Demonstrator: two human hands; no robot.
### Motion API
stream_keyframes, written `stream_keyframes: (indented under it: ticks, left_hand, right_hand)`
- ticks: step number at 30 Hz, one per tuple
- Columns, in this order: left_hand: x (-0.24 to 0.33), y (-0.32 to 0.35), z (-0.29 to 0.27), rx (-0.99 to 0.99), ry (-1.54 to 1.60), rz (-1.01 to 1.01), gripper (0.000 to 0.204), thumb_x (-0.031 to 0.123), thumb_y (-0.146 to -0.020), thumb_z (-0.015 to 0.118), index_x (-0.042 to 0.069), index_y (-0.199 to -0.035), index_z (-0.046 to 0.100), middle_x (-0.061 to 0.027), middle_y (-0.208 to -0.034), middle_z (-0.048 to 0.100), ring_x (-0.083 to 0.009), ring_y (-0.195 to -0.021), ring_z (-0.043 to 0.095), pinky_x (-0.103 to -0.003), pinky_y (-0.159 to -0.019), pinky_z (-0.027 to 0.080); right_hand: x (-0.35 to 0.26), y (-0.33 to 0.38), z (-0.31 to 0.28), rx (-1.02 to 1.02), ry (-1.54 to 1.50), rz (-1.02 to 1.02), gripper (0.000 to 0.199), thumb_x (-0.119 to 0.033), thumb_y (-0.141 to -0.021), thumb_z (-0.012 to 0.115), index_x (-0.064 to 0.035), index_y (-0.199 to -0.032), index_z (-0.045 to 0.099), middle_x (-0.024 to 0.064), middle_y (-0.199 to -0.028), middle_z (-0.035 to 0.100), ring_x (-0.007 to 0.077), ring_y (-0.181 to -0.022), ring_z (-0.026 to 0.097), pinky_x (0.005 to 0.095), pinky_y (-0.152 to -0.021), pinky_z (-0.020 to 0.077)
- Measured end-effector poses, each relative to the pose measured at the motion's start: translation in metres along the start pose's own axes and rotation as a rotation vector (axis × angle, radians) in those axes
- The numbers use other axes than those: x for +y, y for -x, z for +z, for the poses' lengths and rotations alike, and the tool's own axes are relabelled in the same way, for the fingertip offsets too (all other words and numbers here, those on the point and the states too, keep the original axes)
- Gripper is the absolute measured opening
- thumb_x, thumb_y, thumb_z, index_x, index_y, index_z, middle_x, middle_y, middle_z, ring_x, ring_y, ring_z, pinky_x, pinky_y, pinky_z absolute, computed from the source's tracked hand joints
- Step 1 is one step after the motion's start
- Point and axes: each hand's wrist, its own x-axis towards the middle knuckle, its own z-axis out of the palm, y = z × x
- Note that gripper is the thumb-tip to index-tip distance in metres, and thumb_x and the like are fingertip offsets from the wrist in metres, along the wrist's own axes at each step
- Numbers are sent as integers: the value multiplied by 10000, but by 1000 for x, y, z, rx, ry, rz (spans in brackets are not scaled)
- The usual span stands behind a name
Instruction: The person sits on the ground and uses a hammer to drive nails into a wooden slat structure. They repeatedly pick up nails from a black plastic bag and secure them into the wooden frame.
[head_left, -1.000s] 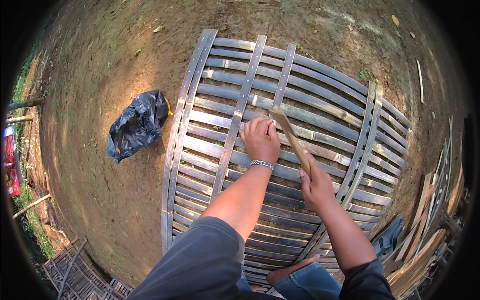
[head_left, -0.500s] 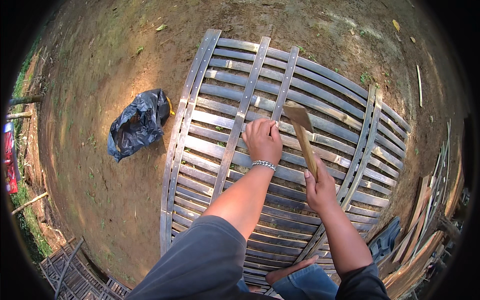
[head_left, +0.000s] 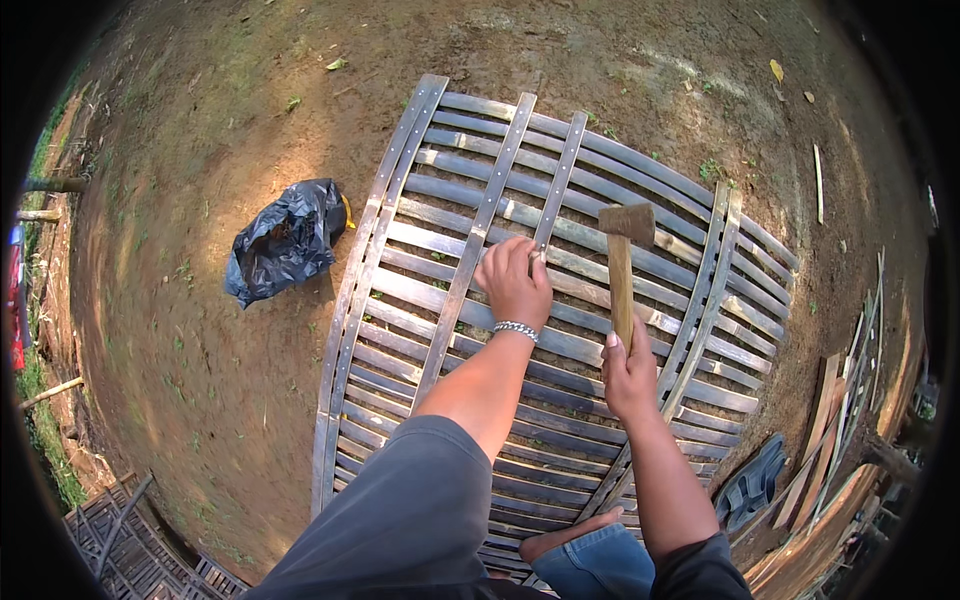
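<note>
My right hand (head_left: pixel 630 378) is wrapped round the wooden handle of a hatchet (head_left: pixel 622 270), whose brown, broad head is raised over the slats. My left hand (head_left: pixel 517 275), with a chain bracelet at the wrist, rests on a bamboo slat panel (head_left: pixel 470 215). Its thumb and forefinger pinch together at the lower end of a short cross strip (head_left: pixel 562 180); whatever small thing they hold is too small to make out. Small shiny nail heads dot the cross strips. The hatchet head is to the right of my left hand, apart from it.
A black plastic bag (head_left: pixel 290 235) sits open on the dirt to the left of the panel. At the lower right lie a dark sandal (head_left: pixel 752 482) and several wooden strips (head_left: pixel 815 440). A bare foot (head_left: pixel 570 535) is on the panel near me.
The hatchet has swung upright and slightly right, away from my left hand. My left hand stays at the same strip, while the whole view has shifted a little.
</note>
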Motion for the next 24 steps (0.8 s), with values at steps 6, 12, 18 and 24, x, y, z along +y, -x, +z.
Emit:
stream_keyframes:
  ticks: [6,12,18,24]
  left_hand:
    - [-1,15,-10,98,-364,-389,623,278,-984,543,-5,-1507,357,-201,-1658,242,-364,-1552,181,-571,-1240,102]
    - [4,9,-11,-14,-490,-545,667,310,-1018,473,-22,-1567,291,-208,-1676,206,-349,-1568,145,-583,-1245,65]
    - [3,6,-9,-70,-537,-556,656,314,-1031,426,-2,-1586,275,-191,-1682,205,-343,-1574,131,-576,-1249,47]
    - [0,6,-4,-33,-554,-538,647,298,-1023,451,1,-1576,295,-191,-1673,225,-350,-1566,151,-581,-1247,46]
  right_hand:
    - [1,19,-23,-84,20,130,485,-221,-1051,532,-66,-1501,435,84,-798,645,171,-700,623,336,-677,511]
    - [0,-7,-33,-261,198,44,486,-217,-1041,547,-84,-1495,438,271,-1176,678,444,-1094,677,453,-926,525]
    - [3,-51,-42,-471,422,-100,507,-187,-1018,578,-93,-1496,438,254,-1325,628,467,-1152,636,483,-971,524]
    - [9,-65,-44,-388,391,-462,517,-147,-996,600,-94,-1489,452,255,-1313,635,446,-1148,645,478,-959,532]
